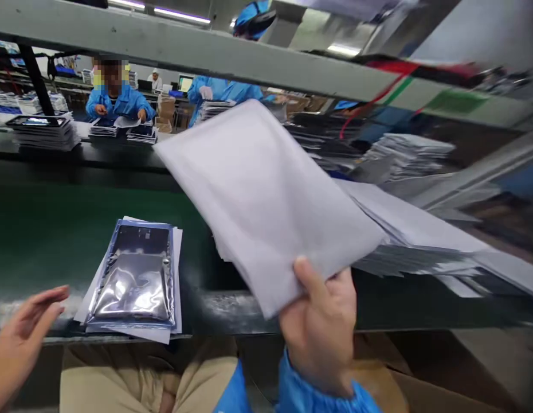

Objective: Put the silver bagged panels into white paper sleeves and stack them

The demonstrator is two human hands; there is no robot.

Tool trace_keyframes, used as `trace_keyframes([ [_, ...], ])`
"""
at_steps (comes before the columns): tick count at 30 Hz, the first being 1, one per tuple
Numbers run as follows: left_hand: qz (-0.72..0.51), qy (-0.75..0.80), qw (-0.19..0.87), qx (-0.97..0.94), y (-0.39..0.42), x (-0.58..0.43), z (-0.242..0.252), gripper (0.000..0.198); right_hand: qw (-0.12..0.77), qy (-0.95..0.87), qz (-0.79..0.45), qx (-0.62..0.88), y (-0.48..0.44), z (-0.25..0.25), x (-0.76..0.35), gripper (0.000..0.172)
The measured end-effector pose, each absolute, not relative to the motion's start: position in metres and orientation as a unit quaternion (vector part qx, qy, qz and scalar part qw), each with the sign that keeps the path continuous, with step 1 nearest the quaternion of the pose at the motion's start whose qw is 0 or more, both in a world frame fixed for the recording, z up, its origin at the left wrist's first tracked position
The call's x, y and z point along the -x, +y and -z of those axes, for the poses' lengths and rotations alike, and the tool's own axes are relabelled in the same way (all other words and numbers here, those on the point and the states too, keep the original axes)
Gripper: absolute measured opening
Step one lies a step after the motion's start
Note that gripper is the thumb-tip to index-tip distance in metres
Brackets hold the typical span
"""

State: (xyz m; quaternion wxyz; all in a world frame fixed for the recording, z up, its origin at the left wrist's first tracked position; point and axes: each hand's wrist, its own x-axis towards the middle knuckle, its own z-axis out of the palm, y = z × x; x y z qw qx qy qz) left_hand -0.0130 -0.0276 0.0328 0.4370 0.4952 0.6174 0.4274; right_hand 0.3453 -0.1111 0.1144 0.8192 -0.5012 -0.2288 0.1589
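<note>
My right hand [320, 327] pinches a white paper-like sheet or flat sleeve [262, 195] by its near edge, thumb on top, and holds it tilted above the bench. To the left, my left hand [28, 332] has its fingers stretched out, with nothing in it. Just right of that hand lies a dark flat panel in a clear bluish plastic bag [137, 275], apart from the fingers. White sheets [177, 281] stick out from under the bag. A stack of white sheets [404, 223] lies to the right, partly hidden behind the held sheet.
A green-topped bench [43, 206] runs across, with a grey rail [163, 43] above it. Stacks of panels [47, 135] stand on the far side. Opposite, a co-worker in blue [120, 106] handles sheets, and another person in blue [226, 89] stands beyond.
</note>
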Motion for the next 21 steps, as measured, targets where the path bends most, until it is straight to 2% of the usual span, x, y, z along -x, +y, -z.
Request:
trace_keyframes([
  [3,-0.399,0.582,0.456,-0.543,-0.001,-0.017,-0.023,0.063,0.847,-0.21,-0.122,0.473,-0.079,-0.109,-0.397,0.062],
  [7,-0.357,0.587,0.477,-0.548,0.008,-0.025,-0.007,0.066,0.833,-0.145,-0.201,0.495,-0.058,-0.084,-0.438,0.053],
  [11,-0.373,0.601,0.425,-0.565,0.011,-0.021,0.005,0.07,0.817,-0.139,-0.267,0.492,-0.075,-0.085,-0.438,0.038],
  [14,-0.339,0.602,0.397,-0.604,0.016,-0.021,0.01,0.059,0.801,-0.097,-0.312,0.502,-0.106,-0.084,-0.408,0.029],
  [16,-0.311,0.604,0.385,-0.624,0.015,-0.024,0.009,0.046,0.787,-0.12,-0.303,0.524,-0.125,-0.071,-0.379,0.037],
  [17,-0.305,0.606,0.373,-0.633,0.013,-0.027,0.006,0.041,0.769,-0.163,-0.307,0.536,-0.131,-0.061,-0.364,0.041],
  [19,-0.316,0.607,0.33,-0.65,0.007,-0.035,-0.003,0.034,0.659,-0.28,-0.421,0.557,-0.134,-0.036,-0.336,0.033],
  [21,-0.354,0.6,0.294,-0.654,0.001,-0.045,-0.016,0.03,0.576,-0.344,-0.483,0.563,-0.125,-0.01,-0.315,0.033],
])
